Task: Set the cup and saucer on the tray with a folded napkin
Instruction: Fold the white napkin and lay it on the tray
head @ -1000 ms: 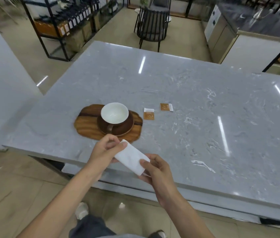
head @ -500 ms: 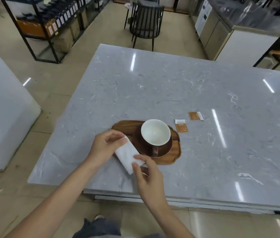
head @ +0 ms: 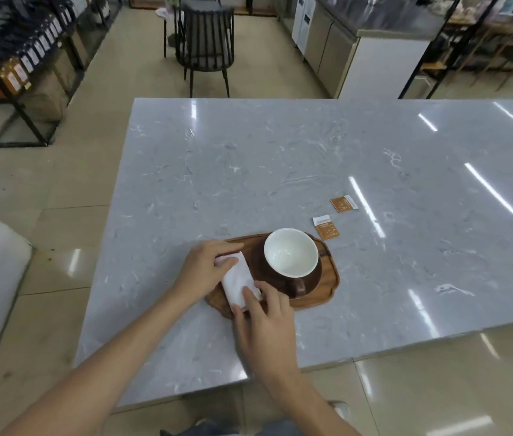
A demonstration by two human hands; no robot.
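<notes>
- The left part of the tray (head: 318,298) lies under the two hands and the napkin (head: 238,282), so its left rim cannot be seen whole.
- The saucer (head: 313,283) is mostly covered by the cup (head: 290,252); only a dark brown band shows around the cup, with the cup's brown handle pointing toward the person.
- The left hand (head: 206,267) hides the far end of the napkin; its fingertips curl over that end and pinch it.
- The right hand (head: 264,325) covers the near end of the napkin, fingers pressed flat on it; whether the thumb grips beneath cannot be told.
- Both forearms run off the bottom edge, and the surface (head: 248,171) is cut off at the right.
- A dark thing at the right edge is too cropped to name.
- Count: one wooden tray, one cup, one saucer, one folded white napkin, two orange-and-white packets (head: 326,228).
- The napkin rests on the tray's left side, just beside the saucer.
- The packets lie on the surface beyond the tray's right end, apart from each other.
- Print on the packets is too small to read.
- The labels on the shelf (head: 19,67) goods at far left are blurred and unreadable.
</notes>
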